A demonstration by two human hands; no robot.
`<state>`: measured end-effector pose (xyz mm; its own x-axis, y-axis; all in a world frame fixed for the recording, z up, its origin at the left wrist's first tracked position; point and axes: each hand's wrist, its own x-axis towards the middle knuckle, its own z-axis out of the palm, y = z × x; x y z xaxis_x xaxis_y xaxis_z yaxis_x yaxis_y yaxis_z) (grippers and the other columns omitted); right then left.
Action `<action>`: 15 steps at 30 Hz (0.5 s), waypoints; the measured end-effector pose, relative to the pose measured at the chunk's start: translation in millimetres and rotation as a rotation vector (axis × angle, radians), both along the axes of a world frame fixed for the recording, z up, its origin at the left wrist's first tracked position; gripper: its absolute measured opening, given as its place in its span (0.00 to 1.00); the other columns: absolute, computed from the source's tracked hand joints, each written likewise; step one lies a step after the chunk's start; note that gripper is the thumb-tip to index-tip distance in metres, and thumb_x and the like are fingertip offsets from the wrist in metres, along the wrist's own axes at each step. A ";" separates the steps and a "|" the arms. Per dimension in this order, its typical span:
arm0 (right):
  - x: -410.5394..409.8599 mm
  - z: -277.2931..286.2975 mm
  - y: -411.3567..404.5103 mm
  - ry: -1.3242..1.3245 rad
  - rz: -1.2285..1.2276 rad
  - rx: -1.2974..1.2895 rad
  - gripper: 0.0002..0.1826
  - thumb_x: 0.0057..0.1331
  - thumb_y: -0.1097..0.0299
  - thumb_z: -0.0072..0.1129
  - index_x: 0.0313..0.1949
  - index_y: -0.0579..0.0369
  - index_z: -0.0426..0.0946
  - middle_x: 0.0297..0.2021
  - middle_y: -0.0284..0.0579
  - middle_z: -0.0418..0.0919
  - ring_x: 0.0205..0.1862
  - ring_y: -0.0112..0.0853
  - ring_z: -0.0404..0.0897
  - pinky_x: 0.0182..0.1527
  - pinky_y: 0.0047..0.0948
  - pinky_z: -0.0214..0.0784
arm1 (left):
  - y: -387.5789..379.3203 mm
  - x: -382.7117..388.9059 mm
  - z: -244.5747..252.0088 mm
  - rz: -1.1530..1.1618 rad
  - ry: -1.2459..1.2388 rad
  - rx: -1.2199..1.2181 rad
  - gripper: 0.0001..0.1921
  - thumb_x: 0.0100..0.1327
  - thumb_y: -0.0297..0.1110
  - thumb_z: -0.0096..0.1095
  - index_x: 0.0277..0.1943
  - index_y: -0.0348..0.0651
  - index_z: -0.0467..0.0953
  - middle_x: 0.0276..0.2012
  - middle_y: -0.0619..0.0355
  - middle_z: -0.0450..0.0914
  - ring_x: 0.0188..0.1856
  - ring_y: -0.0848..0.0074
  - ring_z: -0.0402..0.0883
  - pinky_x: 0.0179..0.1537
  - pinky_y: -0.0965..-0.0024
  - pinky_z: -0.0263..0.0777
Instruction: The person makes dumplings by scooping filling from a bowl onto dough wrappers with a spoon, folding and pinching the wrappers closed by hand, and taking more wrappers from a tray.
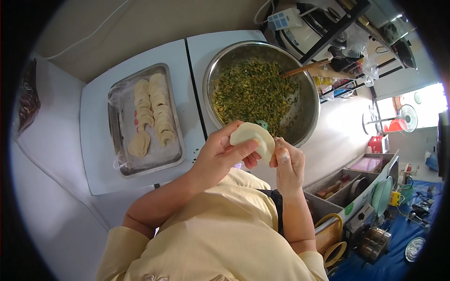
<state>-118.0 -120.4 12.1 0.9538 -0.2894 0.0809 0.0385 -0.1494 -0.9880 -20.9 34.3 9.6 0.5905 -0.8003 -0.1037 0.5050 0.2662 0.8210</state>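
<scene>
A folded dumpling (259,137) is held up in front of my chest, over the near rim of a large steel bowl (312,116). My left hand (225,151) grips it from the left, thumb across its face. The fingers of my right hand (289,159), dusted with flour, pinch its right edge. Chopped green and yellow filling (251,91) lies in the bowl, and wooden chopsticks (306,67) rest against the far right rim. Part of a teal utensil (262,123) shows behind the dumpling; the rest is hidden.
Left of the bowl, a steel tray (121,147) lined with plastic film holds two rows of finished dumplings (162,114) and a few round wrappers (139,144). A metal rack (334,31) stands at the upper right. Compartmented bins (346,184) and a steel pot (374,240) are at the right.
</scene>
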 end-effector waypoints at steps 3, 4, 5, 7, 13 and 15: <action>2.1 -2.1 9.0 -0.031 0.020 -0.029 0.12 0.70 0.69 0.48 0.27 0.61 0.66 0.22 0.40 0.66 0.25 0.28 0.65 0.30 0.26 0.59 | 6.6 -2.0 0.0 0.050 0.011 -0.030 0.12 0.68 0.32 0.59 0.50 0.36 0.70 0.35 0.56 0.79 0.34 0.79 0.78 0.36 0.76 0.73; 3.4 -1.6 14.2 -0.039 0.016 -0.114 0.13 0.70 0.68 0.49 0.27 0.61 0.66 0.22 0.39 0.67 0.25 0.28 0.65 0.31 0.26 0.59 | 10.3 -2.4 -0.8 0.055 0.016 -0.031 0.12 0.68 0.32 0.59 0.50 0.36 0.70 0.35 0.56 0.79 0.34 0.79 0.78 0.36 0.76 0.73; 4.3 1.4 19.7 -0.034 0.022 -0.114 0.13 0.70 0.68 0.49 0.27 0.61 0.66 0.22 0.39 0.67 0.25 0.28 0.65 0.31 0.26 0.59 | 14.2 -2.5 -1.8 0.053 0.014 -0.025 0.12 0.68 0.32 0.58 0.49 0.36 0.69 0.35 0.56 0.79 0.34 0.79 0.78 0.37 0.76 0.73; 6.6 8.3 30.1 0.035 -0.038 -0.065 0.13 0.71 0.67 0.49 0.28 0.61 0.67 0.23 0.38 0.68 0.25 0.27 0.65 0.31 0.25 0.59 | 21.8 -2.5 -3.9 0.056 0.017 -0.021 0.12 0.68 0.32 0.58 0.49 0.36 0.69 0.35 0.55 0.79 0.34 0.79 0.78 0.37 0.75 0.73; 12.3 0.0 46.5 0.072 0.089 -0.037 0.10 0.71 0.70 0.47 0.32 0.62 0.71 0.22 0.38 0.67 0.26 0.26 0.66 0.31 0.23 0.60 | 47.6 -0.2 -10.4 0.136 0.031 -0.008 0.13 0.68 0.32 0.58 0.49 0.37 0.66 0.37 0.55 0.79 0.34 0.79 0.78 0.38 0.76 0.73; 12.7 -5.0 56.4 0.092 0.078 -0.007 0.11 0.71 0.68 0.48 0.32 0.62 0.72 0.21 0.37 0.68 0.26 0.25 0.68 0.31 0.23 0.60 | 57.2 0.0 -7.8 0.137 0.061 -0.021 0.13 0.68 0.33 0.58 0.50 0.37 0.66 0.37 0.56 0.79 0.36 0.80 0.78 0.38 0.77 0.72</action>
<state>-105.3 -63.9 7.1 0.9769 -0.2135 -0.0059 -0.0402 -0.1568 -0.9868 -20.9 91.5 1.7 0.6874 -0.7151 -0.1268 0.5118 0.3530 0.7832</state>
